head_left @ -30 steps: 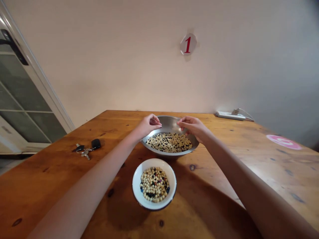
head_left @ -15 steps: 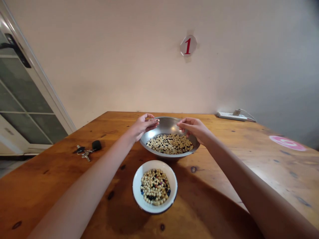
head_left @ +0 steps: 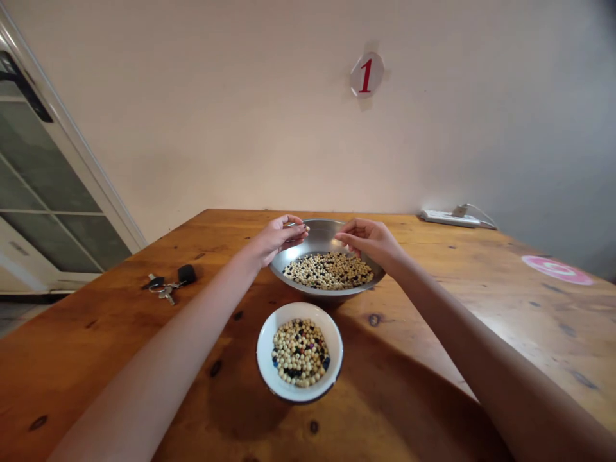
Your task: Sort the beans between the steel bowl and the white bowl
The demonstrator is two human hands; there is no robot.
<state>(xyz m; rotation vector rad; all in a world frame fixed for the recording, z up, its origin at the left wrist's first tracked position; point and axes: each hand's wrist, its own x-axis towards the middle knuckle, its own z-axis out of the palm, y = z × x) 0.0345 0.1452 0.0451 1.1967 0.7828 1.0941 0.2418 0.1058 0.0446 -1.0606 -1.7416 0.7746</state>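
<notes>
Over the left rim of a steel bowl [head_left: 332, 230], my left hand [head_left: 282, 237] is closed in a pinch. A small pale bead [head_left: 307, 228] shows at its fingertips. My right hand [head_left: 368, 240] hovers over the bowl's right side, thumb and fingers pressed together; whatever they hold is too small to make out. Pale and black beads [head_left: 330, 271] cover the bottom of the steel bowl. Nearer to me stands a white bowl [head_left: 267, 343] with a dark rim, holding larger pale beads [head_left: 301, 353] mixed with black, blue and red ones.
A bunch of keys [head_left: 167, 285] with a black fob lies on the wooden table [head_left: 231, 398] at left. A white power strip [head_left: 450, 219] with a plug sits at the back right, and a pink round sticker [head_left: 557, 269] is on the right side.
My right hand has shifted slightly left, closer to my left hand. The left hand keeps its pinch on the bead. The whole view has tilted down slightly.
</notes>
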